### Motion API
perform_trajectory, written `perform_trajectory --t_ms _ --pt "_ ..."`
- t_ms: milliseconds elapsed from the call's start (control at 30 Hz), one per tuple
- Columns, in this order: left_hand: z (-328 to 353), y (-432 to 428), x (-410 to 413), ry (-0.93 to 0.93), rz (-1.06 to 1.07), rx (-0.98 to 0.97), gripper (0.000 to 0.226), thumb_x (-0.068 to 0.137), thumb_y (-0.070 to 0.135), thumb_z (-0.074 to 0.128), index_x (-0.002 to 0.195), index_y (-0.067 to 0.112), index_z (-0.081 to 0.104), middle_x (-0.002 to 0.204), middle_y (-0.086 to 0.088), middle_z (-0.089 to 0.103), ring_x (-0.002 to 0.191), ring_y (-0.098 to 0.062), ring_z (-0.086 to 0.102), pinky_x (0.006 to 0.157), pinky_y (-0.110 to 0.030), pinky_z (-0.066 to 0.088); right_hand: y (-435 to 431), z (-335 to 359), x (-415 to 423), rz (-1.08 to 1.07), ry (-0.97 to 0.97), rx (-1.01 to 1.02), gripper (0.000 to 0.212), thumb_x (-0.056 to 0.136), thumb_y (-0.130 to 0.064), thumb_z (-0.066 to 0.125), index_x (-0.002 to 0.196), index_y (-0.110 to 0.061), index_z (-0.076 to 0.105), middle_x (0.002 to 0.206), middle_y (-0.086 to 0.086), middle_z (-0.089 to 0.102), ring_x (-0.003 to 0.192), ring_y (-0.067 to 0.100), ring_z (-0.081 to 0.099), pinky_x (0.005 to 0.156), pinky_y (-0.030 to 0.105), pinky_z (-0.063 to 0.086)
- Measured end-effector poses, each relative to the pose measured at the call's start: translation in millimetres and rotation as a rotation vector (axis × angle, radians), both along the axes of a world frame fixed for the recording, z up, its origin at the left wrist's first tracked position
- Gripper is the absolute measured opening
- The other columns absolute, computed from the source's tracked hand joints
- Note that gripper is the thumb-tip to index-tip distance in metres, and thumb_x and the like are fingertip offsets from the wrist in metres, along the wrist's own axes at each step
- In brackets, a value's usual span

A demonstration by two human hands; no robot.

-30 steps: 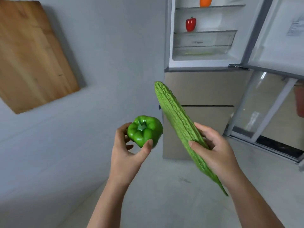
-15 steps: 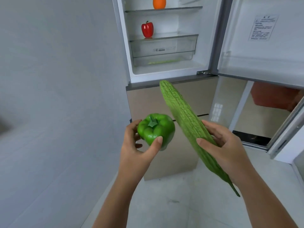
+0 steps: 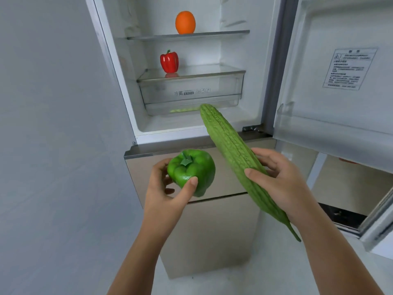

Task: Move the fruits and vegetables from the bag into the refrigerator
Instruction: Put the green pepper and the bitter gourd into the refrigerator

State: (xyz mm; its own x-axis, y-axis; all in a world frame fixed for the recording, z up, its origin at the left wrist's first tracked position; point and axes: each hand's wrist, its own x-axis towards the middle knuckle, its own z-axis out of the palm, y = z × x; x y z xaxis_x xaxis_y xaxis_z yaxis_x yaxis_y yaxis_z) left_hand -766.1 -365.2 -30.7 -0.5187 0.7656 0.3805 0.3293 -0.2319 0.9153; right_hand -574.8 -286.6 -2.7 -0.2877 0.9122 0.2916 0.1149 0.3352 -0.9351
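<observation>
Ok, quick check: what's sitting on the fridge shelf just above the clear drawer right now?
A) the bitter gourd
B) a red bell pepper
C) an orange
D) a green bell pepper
B: the red bell pepper stands on the shelf directly over the clear drawer; the orange sits one shelf higher.

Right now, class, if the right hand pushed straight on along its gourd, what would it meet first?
Probably the clear drawer: the gourd in the right hand aims its tip at the drawer's lower edge, though depth is unclear.
</observation>
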Motion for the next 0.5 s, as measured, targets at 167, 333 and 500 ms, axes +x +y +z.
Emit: perform_trajectory --t_ms 167,333,500 --pt "4.7 53.7 -6.0 0.027 0.020 0.003 0.053 0.056 0.057 0.064 0.103 0.038 0.048 0.103 0.014 0.061 0.099 -0.014 0.059 0.084 -0.044 0.050 54.1 -2.8 -10.8 -0.011 0.010 -0.017 0.038 0.078 -0.010 0.069 0.100 -0.039 0.057 0.100 -0.018 0.065 0.093 0.005 0.062 0.083 0.032 0.051" --pt "8.8 114.5 -23.4 0.051 -0.011 0.036 0.050 0.056 0.056 0.065 0.101 0.042 0.049 0.102 0.017 0.062 0.099 -0.012 0.059 0.083 -0.040 0.050 106.8 3.5 -35.1 -0.010 -0.010 -0.002 0.037 0.077 -0.011 0.069 0.100 -0.039 0.057 0.098 -0.018 0.064 0.092 0.003 0.062 0.081 0.027 0.049" --pt "26.5 188.9 -57.7 -0.005 -0.060 0.127 0.048 0.056 0.053 0.065 0.100 0.037 0.052 0.094 0.022 0.063 0.090 -0.004 0.061 0.068 -0.018 0.048 172.4 20.6 -63.9 -0.075 -0.040 0.056 0.037 0.077 -0.013 0.070 0.102 -0.037 0.059 0.097 -0.017 0.064 0.086 0.003 0.063 0.074 0.021 0.049"
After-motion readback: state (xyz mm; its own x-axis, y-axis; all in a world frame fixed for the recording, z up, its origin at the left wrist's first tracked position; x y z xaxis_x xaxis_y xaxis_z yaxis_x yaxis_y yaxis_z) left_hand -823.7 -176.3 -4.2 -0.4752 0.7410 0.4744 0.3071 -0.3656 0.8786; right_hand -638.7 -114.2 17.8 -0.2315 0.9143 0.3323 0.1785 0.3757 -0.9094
